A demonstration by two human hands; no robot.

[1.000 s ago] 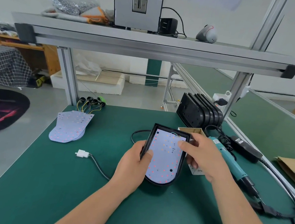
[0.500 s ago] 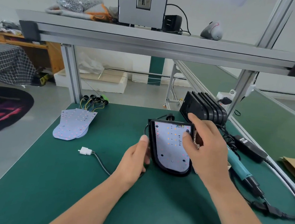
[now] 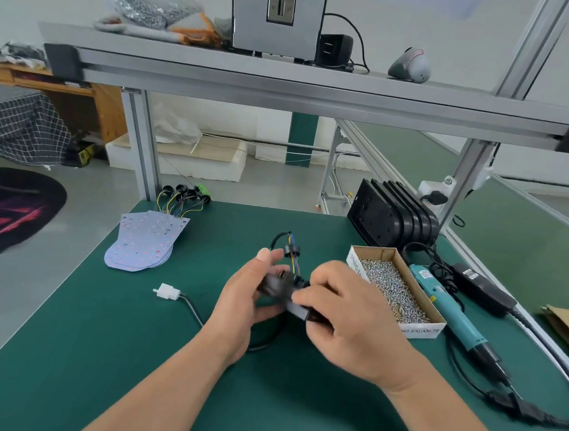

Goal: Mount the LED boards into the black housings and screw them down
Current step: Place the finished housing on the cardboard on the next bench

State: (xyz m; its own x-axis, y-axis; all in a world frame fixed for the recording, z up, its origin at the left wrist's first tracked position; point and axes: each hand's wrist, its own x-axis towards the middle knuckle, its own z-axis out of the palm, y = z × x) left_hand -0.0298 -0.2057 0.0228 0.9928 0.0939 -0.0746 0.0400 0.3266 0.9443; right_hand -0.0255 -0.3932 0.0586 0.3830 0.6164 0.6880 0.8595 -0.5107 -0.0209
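Hands: your left hand (image 3: 242,302) and right hand (image 3: 347,322) both grip black plastic housing (image 3: 297,310) edge-on, just left of cardboard screw box (image 3: 419,331).

At the middle of the bench (image 3: 92,353) before us, the left hand (image 3: 244,308) and the right hand (image 3: 345,327) hold one housing (image 3: 297,307) between them. Toward the far left corner we find the stack of LED boards (image 3: 143,244), with a cable plug (image 3: 166,291) lying nearer us, between that stack and the left hand. Right of the hands sits the box of screws (image 3: 395,287), the screwdriver (image 3: 453,309) just beside it toward the right edge, and the row of housings (image 3: 392,221) standing behind both at the far right corner.
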